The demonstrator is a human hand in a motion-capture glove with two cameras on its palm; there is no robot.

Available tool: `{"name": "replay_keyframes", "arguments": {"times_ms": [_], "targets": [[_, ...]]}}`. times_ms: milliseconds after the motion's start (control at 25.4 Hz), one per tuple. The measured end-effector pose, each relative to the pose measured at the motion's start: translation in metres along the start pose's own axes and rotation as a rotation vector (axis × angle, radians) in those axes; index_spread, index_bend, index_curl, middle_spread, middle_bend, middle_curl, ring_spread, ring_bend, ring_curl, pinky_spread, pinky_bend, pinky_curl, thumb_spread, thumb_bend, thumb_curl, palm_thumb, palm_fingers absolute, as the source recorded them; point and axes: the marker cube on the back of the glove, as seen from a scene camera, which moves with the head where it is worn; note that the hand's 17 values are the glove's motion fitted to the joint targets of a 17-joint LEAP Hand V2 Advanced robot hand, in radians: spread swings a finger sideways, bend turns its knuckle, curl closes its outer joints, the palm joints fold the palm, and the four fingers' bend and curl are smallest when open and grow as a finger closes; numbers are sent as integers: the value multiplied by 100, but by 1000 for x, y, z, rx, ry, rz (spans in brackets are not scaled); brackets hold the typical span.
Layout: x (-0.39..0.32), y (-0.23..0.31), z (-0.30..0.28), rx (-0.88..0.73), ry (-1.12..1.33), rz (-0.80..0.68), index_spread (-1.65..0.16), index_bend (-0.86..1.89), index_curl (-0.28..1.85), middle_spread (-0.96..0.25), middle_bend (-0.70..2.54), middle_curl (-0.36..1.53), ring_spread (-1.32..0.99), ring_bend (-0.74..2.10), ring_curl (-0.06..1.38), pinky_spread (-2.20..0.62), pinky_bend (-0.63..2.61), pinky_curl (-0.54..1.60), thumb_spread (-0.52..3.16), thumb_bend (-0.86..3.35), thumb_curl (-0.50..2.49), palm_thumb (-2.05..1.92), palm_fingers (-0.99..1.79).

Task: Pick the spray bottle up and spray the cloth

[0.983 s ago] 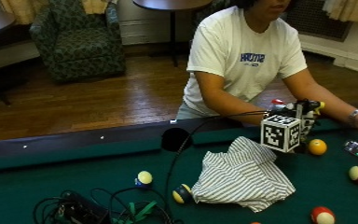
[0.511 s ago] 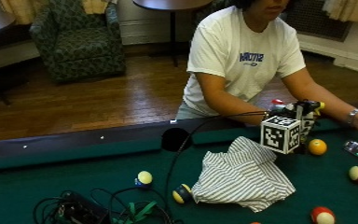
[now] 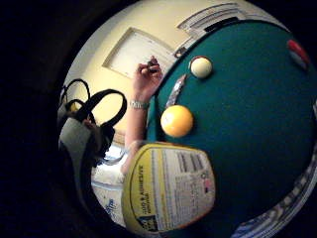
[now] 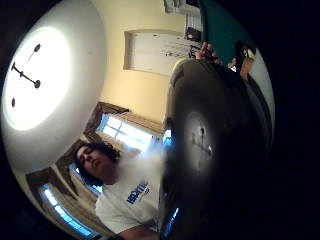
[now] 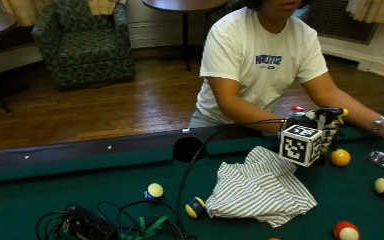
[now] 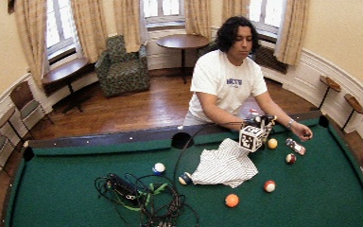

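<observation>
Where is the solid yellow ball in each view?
Outside view: yellow ball on the felt, right of the gloved hand.
Wide outside view: beside that hand.
Little finger side palm view: near the bottle's label.
Thumb side palm view: not in it.
Shared landmark: wristwatch.

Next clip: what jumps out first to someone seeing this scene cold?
The green pool table fills the room, with a striped cloth crumpled near its middle. Just beyond the cloth, the gloved right hand holds a spray bottle with a yellow label upright above the felt. Billiard balls lie scattered around, a yellow ball beside that hand, and a tangle of cables lies on the near felt.
</observation>
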Motion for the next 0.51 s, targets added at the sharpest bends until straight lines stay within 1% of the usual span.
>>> {"name": "replay_keyframes", "arguments": {"times_ms": [197,354,511], "targets": [[10,8,0,-54,15,69,-28,26,64,-20,61,57,-18,74,50,-26,46,42,46,-4,83,91,126],[19,18,-3,-103,54,126,-29,25,61,-20,67,57,-17,63,46,-12,24,37,65,-7,75,80,109],[21,31,-15,-125,109,165,-31,20,58,-20,54,52,-15,55,44,0,19,36,77,-8,67,69,93]]}}
